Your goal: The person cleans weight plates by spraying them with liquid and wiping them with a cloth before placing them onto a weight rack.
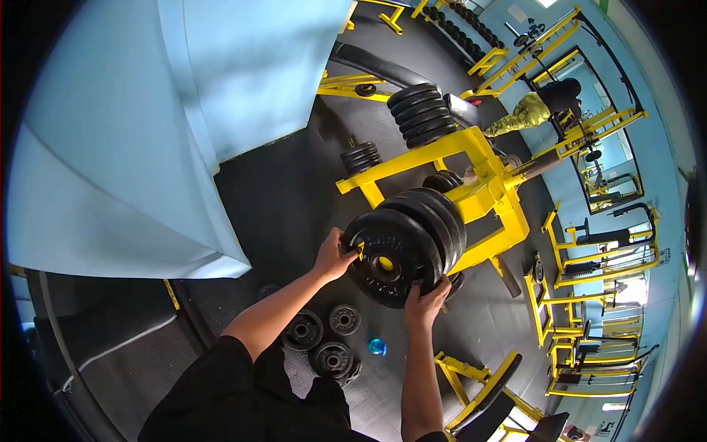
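Note:
A large black weight plate (398,247) with raised lettering faces me, a yellow ring showing in its centre hole. My left hand (337,255) is closed on its left edge. On the lower right edge, my right hand (427,303) grips the same plate, thumb on the face and fingers behind the rim. Right behind it, more black plates (443,221) sit in a row on the yellow plate rack (482,193). Further stacks of plates (421,114) hang on the rack's far side.
Several smaller plates (331,359) lie on the dark floor by my feet, with a small blue object (377,346) beside them. A pale blue wall (258,66) stands at left. Yellow machines (604,250) line the right wall. A person (530,110) in patterned yellow-green trousers is further back.

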Available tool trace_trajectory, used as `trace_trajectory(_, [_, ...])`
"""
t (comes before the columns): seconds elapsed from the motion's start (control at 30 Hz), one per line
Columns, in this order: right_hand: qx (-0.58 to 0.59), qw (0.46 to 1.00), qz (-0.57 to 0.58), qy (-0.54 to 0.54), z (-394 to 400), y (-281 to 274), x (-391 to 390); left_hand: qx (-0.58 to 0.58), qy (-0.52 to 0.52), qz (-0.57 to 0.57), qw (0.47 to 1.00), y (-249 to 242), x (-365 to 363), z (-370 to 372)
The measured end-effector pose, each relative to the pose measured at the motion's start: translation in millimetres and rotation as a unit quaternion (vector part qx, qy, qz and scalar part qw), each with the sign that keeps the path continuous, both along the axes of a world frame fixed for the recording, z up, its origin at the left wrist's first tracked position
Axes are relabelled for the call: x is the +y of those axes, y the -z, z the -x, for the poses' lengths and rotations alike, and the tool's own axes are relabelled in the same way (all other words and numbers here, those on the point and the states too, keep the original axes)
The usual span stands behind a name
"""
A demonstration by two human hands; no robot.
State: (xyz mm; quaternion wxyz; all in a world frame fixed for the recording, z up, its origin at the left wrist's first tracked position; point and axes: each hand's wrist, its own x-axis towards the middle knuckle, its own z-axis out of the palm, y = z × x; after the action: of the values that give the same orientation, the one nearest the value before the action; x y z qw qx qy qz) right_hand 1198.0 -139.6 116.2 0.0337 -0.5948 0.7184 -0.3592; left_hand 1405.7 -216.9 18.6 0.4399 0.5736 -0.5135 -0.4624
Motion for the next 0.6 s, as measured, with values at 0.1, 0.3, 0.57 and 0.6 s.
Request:
trace_trajectory(0.1, [0.030, 0.999, -0.001, -0.015, 1.7, 6.8, 1.4, 0.048, -0.017, 0.012, 0.999, 14.4, -4.3, 10.2])
trace_trajectory(0.3, [0.149, 0.988, 0.008, 0.032, -9.0, -0.6, 5.7, 0.058, -0.001, 0.029, 0.998, 28.6, -18.1, 20.4])
trace_trajectory(0.57, [0.086, 0.996, 0.006, 0.032, 10.3, 8.7, -15.0, 0.031, -0.015, 0.052, 0.998, 23.3, -45.8, 38.2])
trace_trajectory(0.6, [0.035, 0.999, 0.016, 0.015, 11.1, 10.6, -13.4, 0.015, -0.008, 0.054, 0.998, 19.5, -44.4, 38.2])
